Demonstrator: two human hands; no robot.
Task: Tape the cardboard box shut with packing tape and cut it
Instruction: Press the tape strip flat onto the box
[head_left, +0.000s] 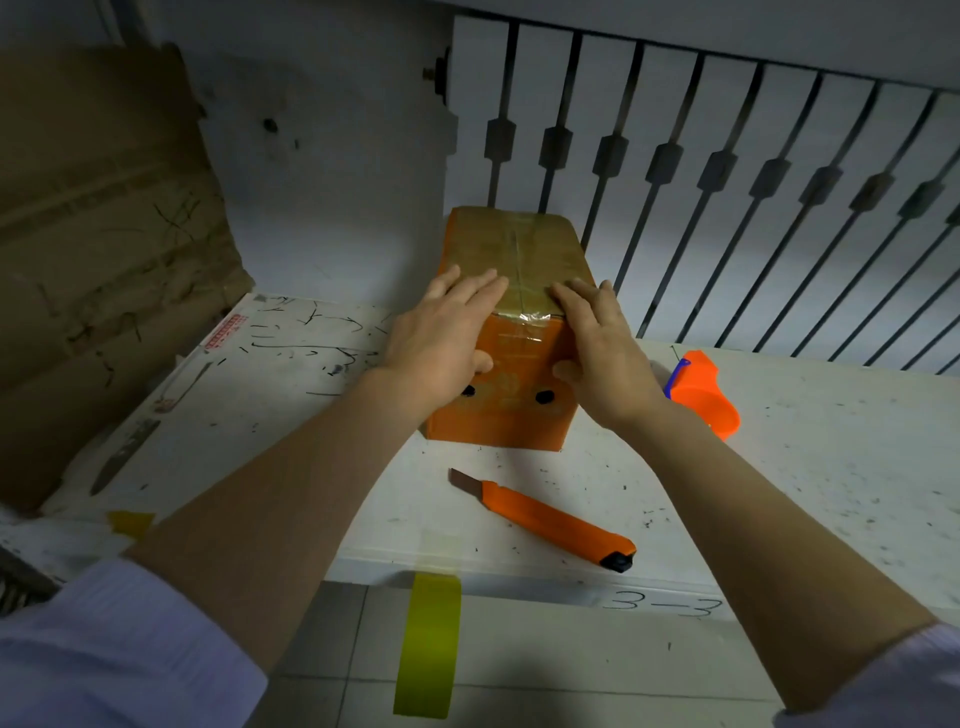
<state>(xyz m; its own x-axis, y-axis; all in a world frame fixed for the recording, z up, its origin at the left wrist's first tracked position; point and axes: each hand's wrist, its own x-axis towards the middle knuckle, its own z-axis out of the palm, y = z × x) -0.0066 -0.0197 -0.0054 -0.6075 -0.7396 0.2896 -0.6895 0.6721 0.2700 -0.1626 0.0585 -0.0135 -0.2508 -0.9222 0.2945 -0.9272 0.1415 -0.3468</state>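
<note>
An orange cardboard box (511, 410) stands on the white table (810, 467), its top flaps closed and covered with brownish clear tape (511, 249) that folds over the near edge. My left hand (441, 338) lies flat on the box's near left corner, fingers on top and thumb on the front face. My right hand (597, 343) presses the near right corner the same way. An orange box cutter (550, 519) with its blade out lies on the table in front of the box. An orange tape dispenser (701, 395) sits just right of the box, behind my right wrist.
A large flattened cardboard sheet (104, 249) leans at the left. A metal railing (727, 182) runs behind the table. A yellow-green tape strip (428, 644) hangs from the table's front edge, and a small piece (130, 522) sticks at the near left. A knife-like blade (124, 454) lies on the left edge.
</note>
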